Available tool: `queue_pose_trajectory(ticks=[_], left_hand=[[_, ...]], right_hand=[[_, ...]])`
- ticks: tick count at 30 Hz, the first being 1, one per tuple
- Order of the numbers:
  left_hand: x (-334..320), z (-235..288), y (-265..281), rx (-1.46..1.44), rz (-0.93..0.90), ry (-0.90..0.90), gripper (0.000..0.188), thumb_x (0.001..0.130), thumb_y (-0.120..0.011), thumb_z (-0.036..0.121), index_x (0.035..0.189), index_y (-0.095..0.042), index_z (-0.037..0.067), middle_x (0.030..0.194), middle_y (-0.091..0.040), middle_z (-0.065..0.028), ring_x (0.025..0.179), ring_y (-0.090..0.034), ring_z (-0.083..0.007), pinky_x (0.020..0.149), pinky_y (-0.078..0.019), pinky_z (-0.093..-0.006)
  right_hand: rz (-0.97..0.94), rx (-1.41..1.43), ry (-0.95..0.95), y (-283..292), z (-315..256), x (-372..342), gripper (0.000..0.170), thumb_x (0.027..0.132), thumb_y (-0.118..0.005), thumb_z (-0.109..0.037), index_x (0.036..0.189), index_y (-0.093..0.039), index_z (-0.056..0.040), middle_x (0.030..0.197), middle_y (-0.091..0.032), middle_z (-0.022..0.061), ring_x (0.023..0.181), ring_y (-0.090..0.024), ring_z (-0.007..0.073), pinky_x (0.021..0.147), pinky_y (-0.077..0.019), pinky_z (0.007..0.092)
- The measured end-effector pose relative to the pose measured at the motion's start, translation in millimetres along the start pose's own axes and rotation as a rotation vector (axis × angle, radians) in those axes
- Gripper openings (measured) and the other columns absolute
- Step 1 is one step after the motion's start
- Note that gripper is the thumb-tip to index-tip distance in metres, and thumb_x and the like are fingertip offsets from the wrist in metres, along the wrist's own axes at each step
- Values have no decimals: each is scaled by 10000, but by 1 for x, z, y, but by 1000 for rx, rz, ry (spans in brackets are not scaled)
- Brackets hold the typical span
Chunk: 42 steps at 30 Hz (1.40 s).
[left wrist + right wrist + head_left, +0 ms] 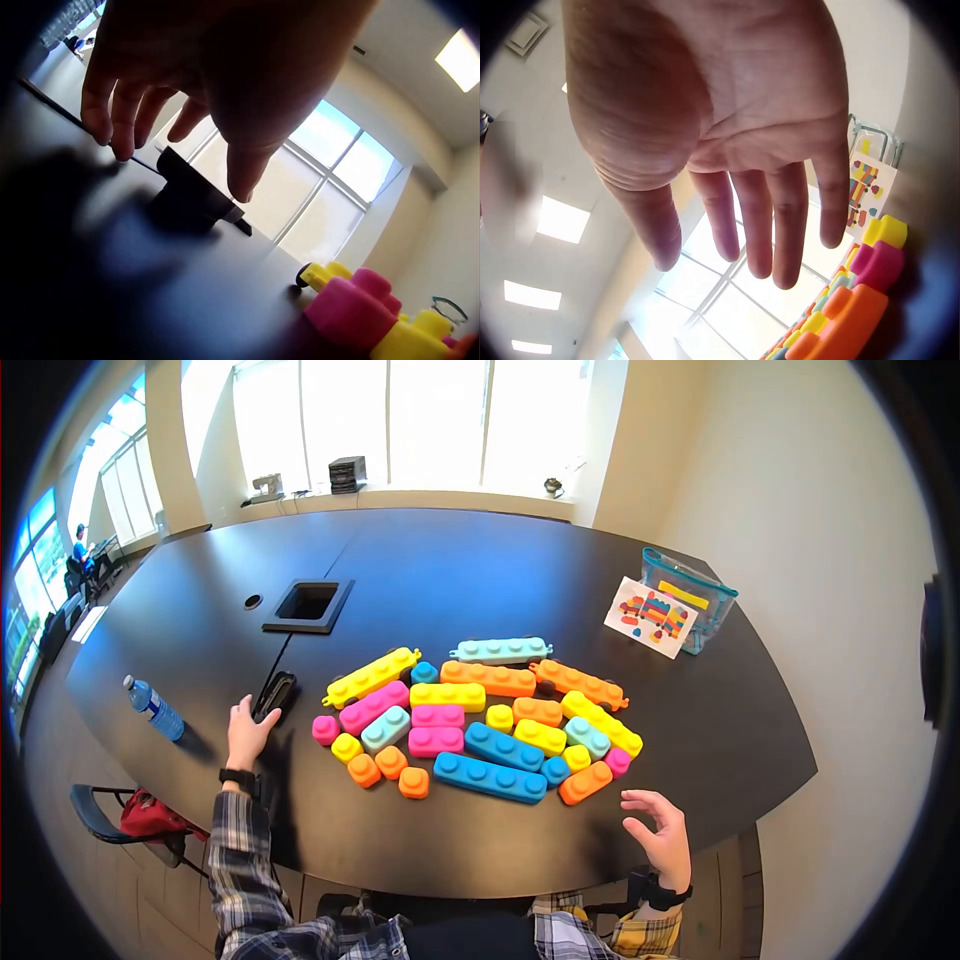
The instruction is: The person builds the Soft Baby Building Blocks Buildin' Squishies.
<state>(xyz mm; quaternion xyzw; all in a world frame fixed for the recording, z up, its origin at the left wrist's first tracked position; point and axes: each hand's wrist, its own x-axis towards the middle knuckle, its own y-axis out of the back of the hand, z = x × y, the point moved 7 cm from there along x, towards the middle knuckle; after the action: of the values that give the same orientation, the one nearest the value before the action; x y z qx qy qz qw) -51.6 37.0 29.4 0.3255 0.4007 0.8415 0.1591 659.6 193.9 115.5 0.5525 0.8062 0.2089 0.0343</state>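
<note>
In the head view the left hand [248, 733] is beside a black case-like object [275, 696], its thumb near the object's lower end; the left wrist view shows the fingers [127, 120] spread loosely above the black object [196, 187], apparently not gripping it. The right hand [664, 837] is held at the right, near an orange block [586, 783], fingers relaxed and empty; its palm [735, 97] fills the right wrist view. Between the hands lie colourful blocks, among them a long blue one [490, 778], a pink one [436, 742] and wheeled yellow [372, 677] and light-blue [500, 651] bases.
A water bottle [155, 708] stands at the left of the dark table [420, 580]. A table opening [308, 603] lies behind the black object. At the back right, a picture card [651, 617] leans on a clear pouch [712, 622]. Someone sits far left.
</note>
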Motion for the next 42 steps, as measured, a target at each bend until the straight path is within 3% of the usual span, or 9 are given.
queue_pose_trajectory(ticks=[1, 2, 7, 14, 18, 22, 28, 38, 42], left_hand=[[-5, 19, 18, -42, 11, -41, 734, 887, -818, 457, 1405, -588, -10, 1334, -614, -241, 1246, -594, -445, 1040, -500, -480], [-12, 30, 31, -33, 166, -183, 616, 908, -817, 357, 1371, -625, -1, 1265, -657, -198, 1133, -657, -366, 954, -530, -435], [-81, 105, 113, -481, 239, -72, 312, 950, -744, 105, 1251, -715, 29, 1034, -735, -63, 864, -662, -138, 743, -476, -286], [-107, 153, 137, -499, 222, -254, 309, 939, -720, 53, 1248, -710, 37, 1072, -750, -77, 916, -687, -172, 783, -498, -303], [-79, 197, 117, -408, 44, -337, 500, 885, -781, 101, 1361, -643, 43, 1168, -712, -125, 1048, -675, -234, 869, -521, -361], [-15, 215, 25, -258, -307, -636, 570, 910, -763, 185, 1433, -583, 52, 1313, -662, -203, 1206, -646, -352, 1012, -524, -443], [33, 197, -85, 17, -724, -437, 621, 867, -790, 330, 1385, -608, 41, 1245, -680, -243, 1192, -643, -410, 1040, -523, -471], [42, 200, -94, 251, -738, -489, 561, 755, -842, 398, 1183, -678, 75, 1167, -720, -172, 1112, -685, -389, 975, -561, -476], [45, 205, -58, 378, -447, -597, 514, 754, -866, 330, 1159, -648, 101, 1075, -695, -135, 1042, -701, -360, 896, -583, -474]], right_hand=[[24, -61, 37, 3, -4, 2, 421, 883, -807, -116, 1266, -695, 19, 1255, -720, 125, 1120, -712, 218, 1017, -532, 345], [45, -121, 70, 7, -7, 4, 425, 883, -807, -119, 1269, -694, 18, 1269, -713, 128, 1130, -707, 217, 1022, -531, 348], [209, -354, 208, 23, -30, 13, 507, 847, -823, -99, 1317, -661, -3, 1352, -677, 162, 1241, -663, 301, 1080, -503, 396], [286, -563, 389, 21, -69, 38, 600, 842, -827, -113, 1397, -608, -51, 1492, -593, 160, 1377, -562, 367, 1150, -445, 451], [179, -651, 400, -5, -67, 52, 614, 861, -826, -189, 1416, -596, -60, 1521, -567, 151, 1419, -511, 379, 1208, -368, 502], [-81, -768, 436, -44, -65, 69, 694, 873, -824, -275, 1472, -540, -72, 1567, -489, 195, 1440, -475, 400, 1216, -335, 555], [-474, -950, 450, -118, -20, 80, 840, 896, -773, -535, 1580, -448, -171, 1598, -441, 233, 1482, -400, 499, 1176, -342, 654], [-585, -996, 537, -166, -4, 94, 824, 913, -732, -596, 1590, -440, -227, 1666, -346, 228, 1480, -364, 571, 1127, -357, 747], [-554, -1033, 536, -172, 1, 97, 762, 928, -732, -534, 1578, -461, -243, 1644, -376, 225, 1484, -361, 558, 1123, -340, 766]])
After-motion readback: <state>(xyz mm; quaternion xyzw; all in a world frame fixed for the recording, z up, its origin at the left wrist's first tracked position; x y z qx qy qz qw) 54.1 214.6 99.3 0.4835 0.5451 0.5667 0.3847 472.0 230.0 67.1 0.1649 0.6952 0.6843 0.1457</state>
